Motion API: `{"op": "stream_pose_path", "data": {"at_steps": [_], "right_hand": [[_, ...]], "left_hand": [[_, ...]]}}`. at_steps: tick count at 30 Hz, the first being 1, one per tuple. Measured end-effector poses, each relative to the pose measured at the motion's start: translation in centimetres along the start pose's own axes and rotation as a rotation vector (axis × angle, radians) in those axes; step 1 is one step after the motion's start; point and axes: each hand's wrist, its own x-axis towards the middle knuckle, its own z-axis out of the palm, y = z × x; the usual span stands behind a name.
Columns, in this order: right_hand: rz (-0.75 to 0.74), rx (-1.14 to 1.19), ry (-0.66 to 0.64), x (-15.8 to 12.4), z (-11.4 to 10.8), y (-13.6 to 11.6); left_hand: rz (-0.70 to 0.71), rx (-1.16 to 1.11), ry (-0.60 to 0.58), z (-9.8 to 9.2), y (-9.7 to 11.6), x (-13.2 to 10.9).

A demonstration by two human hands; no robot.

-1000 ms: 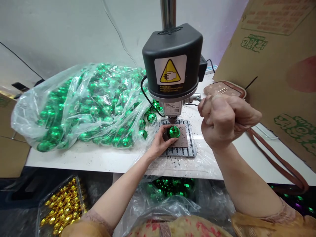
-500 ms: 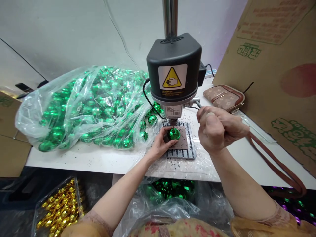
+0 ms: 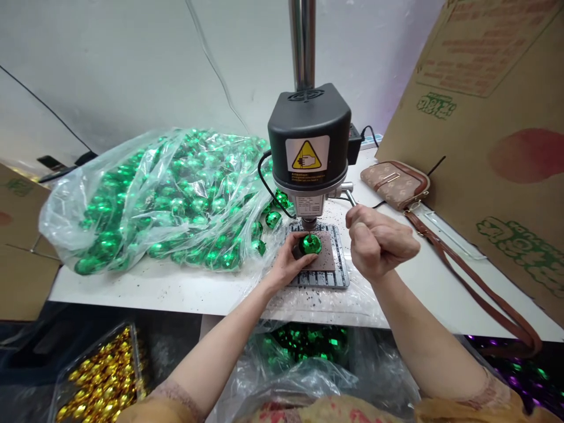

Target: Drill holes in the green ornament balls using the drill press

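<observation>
A shiny green faceted ball (image 3: 312, 244) sits on a brown board (image 3: 326, 258) over the slotted metal base (image 3: 341, 277) of a small drill press (image 3: 309, 135). My left hand (image 3: 288, 258) grips the ball from its left side, thumb in front and fingers behind. The drill chuck (image 3: 309, 224) is right above, and the bit meets the ball's top; how deep it goes I cannot tell. My right hand (image 3: 379, 242) is closed around the feed lever (image 3: 349, 197) at the right of the press. Dark shavings lie around the base.
A clear plastic bag (image 3: 150, 205) full of green balls lies on the white table (image 3: 145, 291), with a few loose balls (image 3: 273, 219) beside the press. A patterned purse (image 3: 394, 183) and a cardboard box (image 3: 497, 194) stand at right. Gold balls (image 3: 103, 376) fill a tub below left.
My right hand has shifted slightly down and left with the lever. The left hand still holds the ball under the bit. The whole view has shifted a little.
</observation>
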Motion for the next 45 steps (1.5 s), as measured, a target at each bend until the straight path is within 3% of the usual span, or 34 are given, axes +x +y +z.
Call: {"op": "stream_pose_path", "data": {"at_steps": [3, 8, 12, 14, 17, 19, 20, 21, 23, 25, 26, 29, 31, 33, 35, 38, 40, 41, 45], "right_hand": [[0.033, 0.004, 0.035, 0.7, 0.3, -0.3], [0.339, -0.014, 0.093, 4.8, 1.5, -0.9], [0.387, -0.005, 0.069, 6.8, 2.0, -1.0], [0.388, 0.017, 0.072, 6.9, 2.0, -1.1], [0.397, 0.031, 0.074, 6.6, 2.0, -1.2], [0.394, 0.027, 0.082, 6.5, 2.0, -1.3], [0.392, 0.02, 0.087, 6.5, 2.0, -1.3], [0.39, 0.01, 0.091, 6.4, 2.0, -1.3], [0.392, -0.007, 0.099, 6.3, 2.1, -1.3], [0.397, -0.011, 0.105, 6.2, 2.0, -1.2], [0.399, -0.007, 0.109, 6.2, 2.0, -1.2], [0.406, 0.012, 0.114, 6.1, 1.9, -1.1], [0.413, 0.017, 0.114, 6.1, 1.8, -1.0], [0.423, 0.014, 0.11, 6.1, 1.8, -1.0], [0.425, 0.014, 0.098, 6.1, 1.7, -1.0], [0.399, 0.037, 0.083, 6.1, 1.8, -1.0], [0.381, 0.049, 0.081, 6.2, 1.9, -1.0], [0.373, 0.052, 0.082, 6.2, 1.9, -1.0], [0.368, 0.032, 0.084, 6.2, 2.0, -1.2]], "left_hand": [[0.0, -0.005, 0.003, 0.1, 0.0, 0.0], [0.008, 0.063, 0.092, 0.4, 0.6, 0.1], [0.08, 0.236, 0.219, -0.1, 2.3, -3.0], [0.161, 0.33, 0.119, -0.7, 3.4, -6.3], [0.26, 0.513, -0.245, -2.0, 5.1, -11.8], [0.275, 0.675, -0.466, -3.1, 5.8, -14.1], [0.279, 0.721, -0.494, -3.7, 6.0, -14.4], [0.288, 0.734, -0.459, -4.4, 6.1, -14.1], [0.331, 0.71, -0.23, -5.9, 5.8, -11.3], [0.399, 0.768, -0.015, -7.4, 5.1, -6.4], [0.424, 0.853, 0.016, -8.0, 4.6, -3.5], [0.322, 1.119, -0.057, -9.0, 3.0, 4.6], [0.195, 1.209, -0.134, -9.0, 2.1, 8.3], [0.122, 1.234, -0.169, -9.1, 1.7, 10.0], [0.116, 1.238, -0.156, -9.2, 1.8, 9.9], [0.109, 1.078, 0.07, -9.2, 3.0, 7.2], [0.072, 0.772, 0.265, -8.7, 4.0, 4.4], [0.048, 0.571, 0.304, -8.1, 4.3, 3.1], [-0.096, -0.158, 0.182, -5.0, 4.2, -0.5]]}}
